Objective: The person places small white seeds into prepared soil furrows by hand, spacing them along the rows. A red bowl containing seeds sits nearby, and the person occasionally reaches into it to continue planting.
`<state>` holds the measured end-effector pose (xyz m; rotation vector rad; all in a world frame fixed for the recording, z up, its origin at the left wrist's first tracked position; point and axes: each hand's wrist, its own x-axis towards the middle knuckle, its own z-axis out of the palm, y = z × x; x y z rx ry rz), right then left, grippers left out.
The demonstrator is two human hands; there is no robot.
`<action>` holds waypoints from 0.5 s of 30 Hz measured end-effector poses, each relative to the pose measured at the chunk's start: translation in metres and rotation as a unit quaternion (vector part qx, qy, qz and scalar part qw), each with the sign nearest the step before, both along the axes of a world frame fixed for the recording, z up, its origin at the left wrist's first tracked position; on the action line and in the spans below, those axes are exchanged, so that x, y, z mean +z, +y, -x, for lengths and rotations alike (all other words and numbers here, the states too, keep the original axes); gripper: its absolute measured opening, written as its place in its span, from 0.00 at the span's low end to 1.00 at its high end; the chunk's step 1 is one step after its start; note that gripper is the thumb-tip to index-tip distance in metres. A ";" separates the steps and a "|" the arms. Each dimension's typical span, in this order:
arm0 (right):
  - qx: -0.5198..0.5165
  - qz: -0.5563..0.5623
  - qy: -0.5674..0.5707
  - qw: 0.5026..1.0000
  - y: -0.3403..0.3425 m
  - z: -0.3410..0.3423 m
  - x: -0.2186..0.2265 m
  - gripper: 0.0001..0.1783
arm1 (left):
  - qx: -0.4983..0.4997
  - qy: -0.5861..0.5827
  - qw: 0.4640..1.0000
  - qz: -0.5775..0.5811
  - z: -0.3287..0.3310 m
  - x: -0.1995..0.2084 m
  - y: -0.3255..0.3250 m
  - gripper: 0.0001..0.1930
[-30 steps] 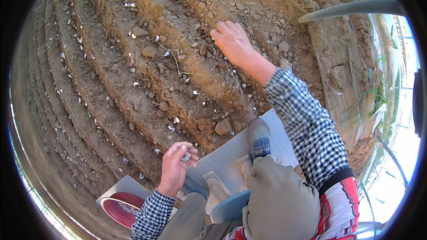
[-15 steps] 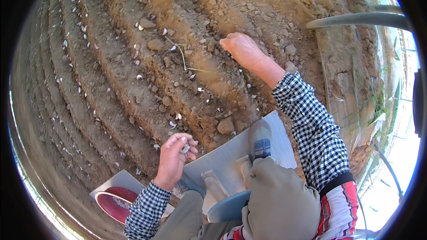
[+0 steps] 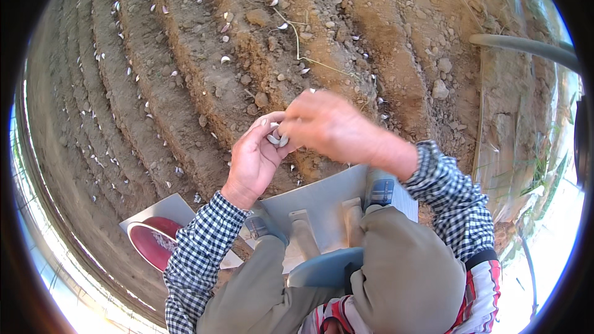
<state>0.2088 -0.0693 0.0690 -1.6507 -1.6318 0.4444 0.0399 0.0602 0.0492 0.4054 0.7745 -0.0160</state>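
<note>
My left hand (image 3: 250, 164) is raised over the furrows, its fingers curled round a few white garlic cloves (image 3: 278, 140). From the right, my right hand (image 3: 334, 127) meets it; its fingertips overlap the left fingers beside the cloves. Motion smears the right hand, so whether it grips a clove cannot be made out. Just beyond the hands lie furrows of brown soil (image 3: 185, 96) dotted with single garlic cloves, such as one pale clove (image 3: 225, 60) left of a dry stalk.
A red bowl (image 3: 137, 244) with pale cloves inside rests on a board at the lower left. My feet stand on a grey board (image 3: 322, 182), with a blue seat (image 3: 325, 267) between my legs. Grey pipe (image 3: 526, 43) and plastic sheeting edge the bed at right.
My right hand has come back from the soil at the upper right to my left hand. The left hand has risen slightly away from me. The view has shifted a little left.
</note>
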 end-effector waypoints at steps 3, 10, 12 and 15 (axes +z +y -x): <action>0.002 0.023 -0.035 0.999 -0.002 0.018 -0.010 0.10 | -0.006 -0.001 1.000 0.014 -0.001 -0.003 -0.004 0.17; -0.068 0.105 -0.045 0.991 -0.012 -0.017 -0.007 0.12 | -0.019 -0.011 1.000 0.005 -0.006 0.005 -0.001 0.14; -0.170 0.005 -0.103 0.980 -0.017 -0.066 -0.031 0.05 | -0.023 0.003 1.000 0.000 -0.009 0.009 -0.004 0.13; -0.273 0.191 -0.156 0.930 -0.011 -0.131 -0.055 0.11 | -0.023 0.004 1.000 -0.002 0.002 0.003 0.001 0.13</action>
